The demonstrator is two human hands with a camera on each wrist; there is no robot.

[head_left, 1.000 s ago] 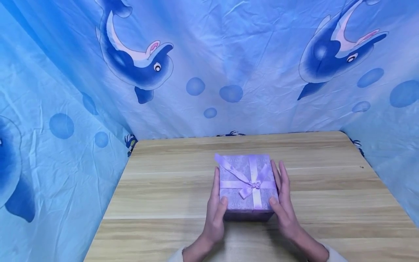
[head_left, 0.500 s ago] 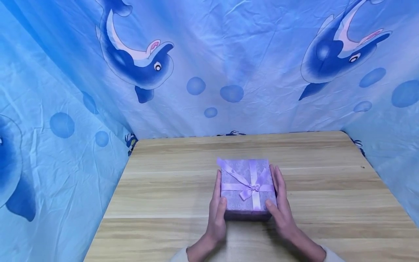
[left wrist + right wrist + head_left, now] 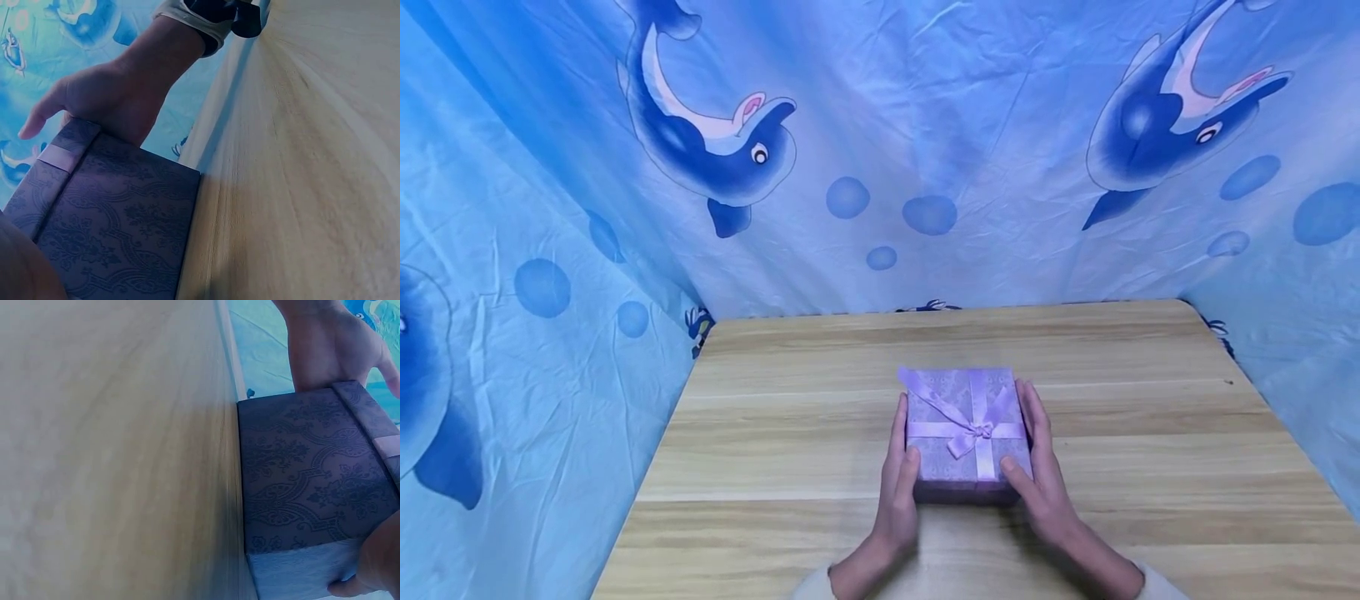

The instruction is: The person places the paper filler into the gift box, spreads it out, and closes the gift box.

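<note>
A square lilac gift box (image 3: 955, 462) with a damask pattern and a ribbon bow (image 3: 973, 431) on its lid sits at the middle front of the table, held between both palms. My left hand (image 3: 895, 496) holds its left side, fingers running straight along the wall and thumb on the lid's near corner. The right hand (image 3: 1045, 483) grips the opposite side, its thumb lying over the lid. Both wrist views show the box's dark front (image 3: 125, 219) flush with the tabletop. The far-side fingers are partly hidden by the box.
The wood-grain table (image 3: 775, 458) extends around the box on all sides. Behind and beside it hangs a blue curtain (image 3: 880, 125) printed with dolphins and bubbles. A small dark mark (image 3: 1228, 382) shows near the table's right edge.
The box has come down slightly in view and looks a little smaller, both hands moving with it. My right thumb has slid inward over the lid. Both hands keep their hold.
</note>
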